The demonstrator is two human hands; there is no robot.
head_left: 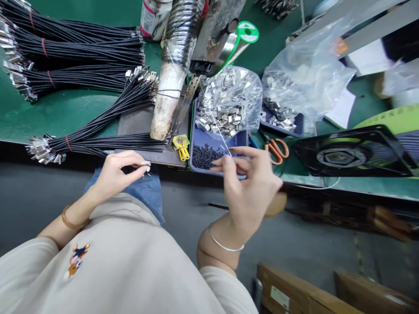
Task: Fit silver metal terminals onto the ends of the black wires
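Note:
My left hand (122,171) is just off the bench's front edge, thumb and fingertips pinched on the end of a black cable (148,173); a small dark and silvery bit shows at the fingertips. Over the front of a blue tray (244,141), my right hand (249,187) is closed in a pinch on a thin silvery strand that looks like solder wire (222,138), which slants up and away. Below the strand, the tray holds small black sleeves (206,156) and a clear bag of metal connector shells (227,120).
Bundles of black cables (88,50) with metal ends lie at left. A foil-wrapped duct (168,87), a soldering fixture (191,93) and a green solder spool (248,32) stand mid-bench. Orange-handled scissors (277,151), a yellow cutter (182,148) and a black fan (353,152) are nearby.

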